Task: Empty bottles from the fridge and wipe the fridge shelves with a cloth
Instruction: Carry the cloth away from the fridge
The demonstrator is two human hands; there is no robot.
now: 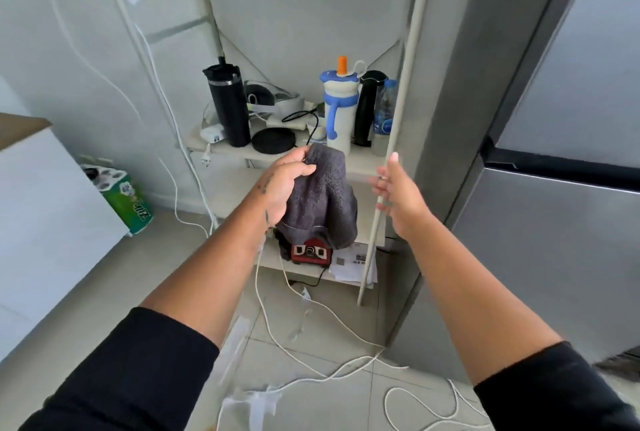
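Note:
My left hand [284,185] grips a dark grey cloth [323,202], which hangs down in front of a small white shelf unit [360,157]. My right hand [398,191] is held out beside the cloth, fingers spread, holding nothing, close to the unit's white right post. On the top shelf stand a black tumbler [228,105], a white bottle with blue handle and orange spout [341,108], a slim black bottle [369,107] and a clear plastic bottle [384,115]. The steel fridge [554,188] stands at the right with its doors closed.
A red device [311,252] and papers [353,264] lie on the lower shelf. White cables [311,337] trail across the tiled floor. A green pack of paper rolls [121,198] stands by the wall at left, beside a white cabinet [45,216].

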